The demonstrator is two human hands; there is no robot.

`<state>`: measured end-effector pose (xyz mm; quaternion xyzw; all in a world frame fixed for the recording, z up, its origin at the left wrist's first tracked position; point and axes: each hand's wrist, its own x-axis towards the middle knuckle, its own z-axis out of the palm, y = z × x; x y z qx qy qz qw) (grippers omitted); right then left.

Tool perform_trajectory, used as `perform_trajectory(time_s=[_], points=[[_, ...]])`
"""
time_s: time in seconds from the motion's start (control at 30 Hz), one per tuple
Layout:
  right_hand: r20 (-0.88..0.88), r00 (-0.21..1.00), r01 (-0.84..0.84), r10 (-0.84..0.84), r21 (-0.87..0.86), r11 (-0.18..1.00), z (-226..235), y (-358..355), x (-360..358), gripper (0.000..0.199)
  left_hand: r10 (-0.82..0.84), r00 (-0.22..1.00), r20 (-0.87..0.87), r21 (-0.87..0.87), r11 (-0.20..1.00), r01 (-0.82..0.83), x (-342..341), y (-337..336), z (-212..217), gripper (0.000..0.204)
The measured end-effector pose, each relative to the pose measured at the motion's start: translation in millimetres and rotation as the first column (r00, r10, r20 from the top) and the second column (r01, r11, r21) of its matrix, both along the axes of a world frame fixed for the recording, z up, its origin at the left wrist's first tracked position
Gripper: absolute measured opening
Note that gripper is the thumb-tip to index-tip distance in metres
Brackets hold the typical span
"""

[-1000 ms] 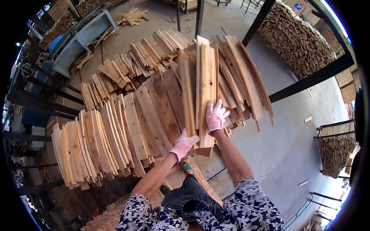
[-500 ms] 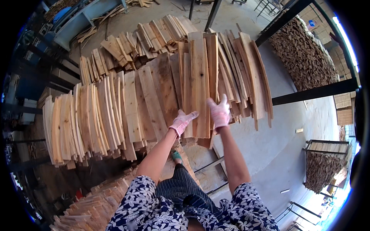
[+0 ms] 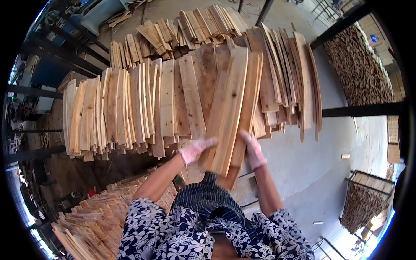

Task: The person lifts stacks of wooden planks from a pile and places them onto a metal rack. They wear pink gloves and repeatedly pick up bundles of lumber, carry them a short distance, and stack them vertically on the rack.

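A bundle of several pale wooden boards (image 3: 232, 110) is squeezed between my two gloved hands, tilted with its near end toward my body and its far end over the wood pile. My left hand (image 3: 196, 150), in a pinkish-white glove, grips the bundle's left edge near its lower end. Against the right edge presses my right hand (image 3: 254, 151), gloved alike, with its thumb on top of the wood. Some fingertips are hidden under or beside the boards. Behind them a long row of leaning boards (image 3: 167, 102) spreads left and right.
Farther back lies a second row of boards (image 3: 154, 37). A lower stack of wood (image 3: 97, 216) stands at the near left. Black metal bars (image 3: 364, 109) cross at the right. Beyond them are a large stack of thin brown pieces (image 3: 359, 65) and a loaded rack (image 3: 366, 195).
Both hands have drawn the boards toward my body, lifting them off the row and tilting their far end to the right. The view has shifted, too.
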<state>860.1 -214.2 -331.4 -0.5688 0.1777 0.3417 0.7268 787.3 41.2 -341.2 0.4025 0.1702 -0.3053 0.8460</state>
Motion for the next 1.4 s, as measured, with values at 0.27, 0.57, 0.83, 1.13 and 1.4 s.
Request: perform_trajectory(time_s=[0.27,0.57,0.83,1.13,1.4], points=[[-0.146,0.982,0.135,-0.123,0.078,0.988,22.6,30.3,-43.9,0.048,-0.131,0.988,-0.085,0.855,0.5,0.14,-38.2,-22.1,8.4,0.114],[0.358,0.908,-0.25,0.217,0.047,0.967,117.6,113.0,-62.0,0.068,0.192,0.981,0.015,0.813,0.569,-0.124,-116.4,30.8,125.7,0.118],[0.622,0.563,-0.787,0.545,0.201,0.583,263.9,280.7,-129.2,0.085,0.674,0.65,0.352,0.841,0.077,-0.536,-253.6,91.9,271.7,0.107],[0.78,0.076,-0.879,0.621,0.347,-0.328,376.4,414.0,-323.5,0.072,0.79,0.002,0.613,0.748,-0.579,-0.324,-449.9,44.2,395.9,0.114],[0.752,-0.656,-0.747,-0.066,-0.66,-0.088,398.9,455.5,-547.2,0.076,0.981,-0.043,0.191,0.914,-0.162,0.372,-603.2,-13.5,478.8,0.109]])
